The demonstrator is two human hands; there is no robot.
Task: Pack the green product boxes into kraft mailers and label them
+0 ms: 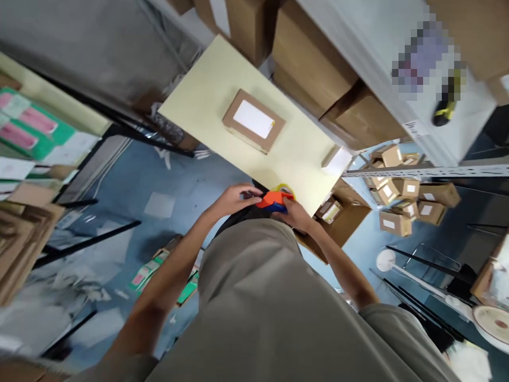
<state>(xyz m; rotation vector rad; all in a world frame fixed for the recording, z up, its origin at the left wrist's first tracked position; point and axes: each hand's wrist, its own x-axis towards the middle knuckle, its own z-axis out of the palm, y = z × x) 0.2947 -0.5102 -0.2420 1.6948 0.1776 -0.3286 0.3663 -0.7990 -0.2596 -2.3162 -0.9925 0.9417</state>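
Close to my waist, at the near edge of the pale yellow table, my right hand is wrapped around an orange and blue tape dispenser with a yellow-edged roll. My left hand has its thumb and fingers pinched together at the dispenser's left end. Whatever is between those fingertips is too small to make out. Farther up the table lies a closed brown cardboard box, with a white label on its top. Both hands are apart from this box.
The table runs diagonally, with a small white box at its right corner. Large cartons line its far side under a grey shelf. An open carton stands below right. Several labelled parcels lie on the blue floor.
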